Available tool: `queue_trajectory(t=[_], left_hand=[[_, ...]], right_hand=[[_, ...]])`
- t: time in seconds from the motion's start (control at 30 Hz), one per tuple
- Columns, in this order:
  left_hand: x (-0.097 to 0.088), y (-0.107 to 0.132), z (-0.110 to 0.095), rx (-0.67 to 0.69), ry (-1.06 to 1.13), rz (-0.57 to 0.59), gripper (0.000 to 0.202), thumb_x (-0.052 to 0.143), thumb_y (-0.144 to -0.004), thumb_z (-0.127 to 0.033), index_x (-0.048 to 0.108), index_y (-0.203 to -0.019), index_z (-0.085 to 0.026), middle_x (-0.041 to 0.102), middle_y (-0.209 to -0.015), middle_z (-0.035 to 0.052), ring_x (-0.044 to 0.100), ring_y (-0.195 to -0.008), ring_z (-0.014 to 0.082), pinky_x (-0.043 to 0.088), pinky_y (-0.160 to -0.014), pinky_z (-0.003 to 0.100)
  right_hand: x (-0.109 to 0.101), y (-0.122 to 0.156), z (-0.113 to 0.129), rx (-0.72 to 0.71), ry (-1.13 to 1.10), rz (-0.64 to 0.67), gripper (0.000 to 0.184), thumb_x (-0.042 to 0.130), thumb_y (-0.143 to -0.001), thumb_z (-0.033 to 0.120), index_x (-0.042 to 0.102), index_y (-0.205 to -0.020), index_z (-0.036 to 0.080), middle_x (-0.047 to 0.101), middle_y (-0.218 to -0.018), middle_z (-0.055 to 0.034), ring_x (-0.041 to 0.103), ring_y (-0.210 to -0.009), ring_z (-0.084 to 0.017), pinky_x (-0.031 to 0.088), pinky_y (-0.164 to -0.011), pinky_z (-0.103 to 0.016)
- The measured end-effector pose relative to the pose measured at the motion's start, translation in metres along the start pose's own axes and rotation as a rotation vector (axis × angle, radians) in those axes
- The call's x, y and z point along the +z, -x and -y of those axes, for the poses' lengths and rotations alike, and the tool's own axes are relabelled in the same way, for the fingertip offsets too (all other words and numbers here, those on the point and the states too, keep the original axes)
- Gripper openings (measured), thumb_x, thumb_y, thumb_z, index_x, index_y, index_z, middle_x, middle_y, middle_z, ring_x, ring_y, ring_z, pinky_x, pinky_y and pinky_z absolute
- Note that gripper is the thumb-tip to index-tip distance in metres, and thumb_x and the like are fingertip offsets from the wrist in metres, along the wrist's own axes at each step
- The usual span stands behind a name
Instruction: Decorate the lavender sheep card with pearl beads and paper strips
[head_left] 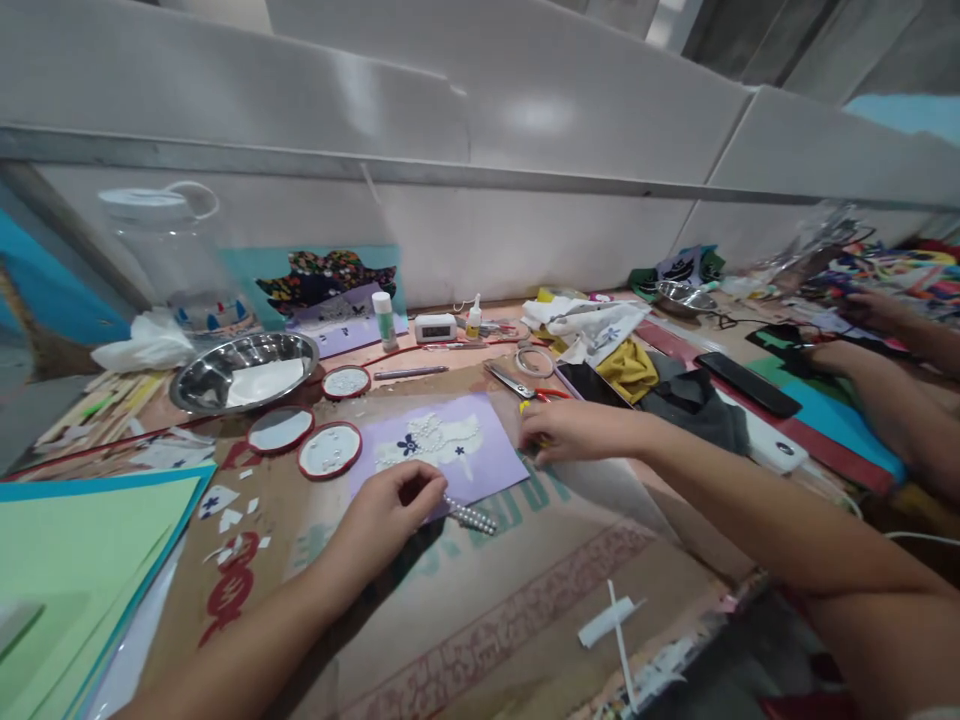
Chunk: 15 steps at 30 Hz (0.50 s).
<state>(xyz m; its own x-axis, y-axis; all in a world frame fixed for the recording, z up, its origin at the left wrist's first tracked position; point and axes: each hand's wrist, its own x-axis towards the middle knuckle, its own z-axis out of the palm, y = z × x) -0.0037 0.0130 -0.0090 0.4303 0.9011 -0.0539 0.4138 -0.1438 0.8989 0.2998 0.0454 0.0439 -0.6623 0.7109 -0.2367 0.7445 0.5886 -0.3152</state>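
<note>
My left hand (394, 500) pinches a short strip of white pearl beads (472, 516) over the lower edge of a purple card (491, 465). White beads in curving lines, pale patches and small dark flower shapes (407, 444) lie on the card. At the card's right side, my right hand (566, 432) has its fingers curled at the handles of scissors (511, 381). Red and yellow handle parts show by the fingers, which partly hide the grip. The blades point away to the upper left.
Red-rimmed lids (330, 450) with small white pieces sit left of the card, near a metal bowl (244, 372). A glue stick (384, 322), small glue bottle (474, 318) and pen (411, 373) lie behind. Fabric scraps (630, 370) and another person's hands (847, 360) are at right.
</note>
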Motion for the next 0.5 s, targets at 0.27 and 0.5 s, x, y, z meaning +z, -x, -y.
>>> queue_trajectory(t=[0.27, 0.5], left_hand=[[-0.005, -0.003, -0.001, -0.017, -0.026, -0.07, 0.03, 0.058, -0.083, -0.046, 0.068, -0.076, -0.019, 0.067, -0.071, 0.0032, 0.055, -0.065, 0.0175, 0.045, -0.065, 0.031], [-0.005, -0.003, 0.001, -0.026, -0.006, -0.068, 0.03, 0.059, -0.083, -0.047, 0.068, -0.077, -0.019, 0.066, -0.071, 0.0033, 0.055, -0.064, 0.0173, 0.045, -0.063, 0.031]], right_hand=[[0.023, -0.008, 0.031, -0.076, 0.466, -0.01, 0.012, 0.056, -0.092, 0.008, 0.067, -0.095, 0.011, 0.068, -0.092, -0.0101, 0.063, -0.083, -0.021, 0.041, -0.069, -0.03], [0.028, -0.025, 0.036, -0.099, 0.609, 0.004, 0.014, 0.051, -0.093, 0.007, 0.065, -0.094, 0.009, 0.067, -0.085, -0.012, 0.065, -0.08, -0.023, 0.039, -0.066, -0.032]])
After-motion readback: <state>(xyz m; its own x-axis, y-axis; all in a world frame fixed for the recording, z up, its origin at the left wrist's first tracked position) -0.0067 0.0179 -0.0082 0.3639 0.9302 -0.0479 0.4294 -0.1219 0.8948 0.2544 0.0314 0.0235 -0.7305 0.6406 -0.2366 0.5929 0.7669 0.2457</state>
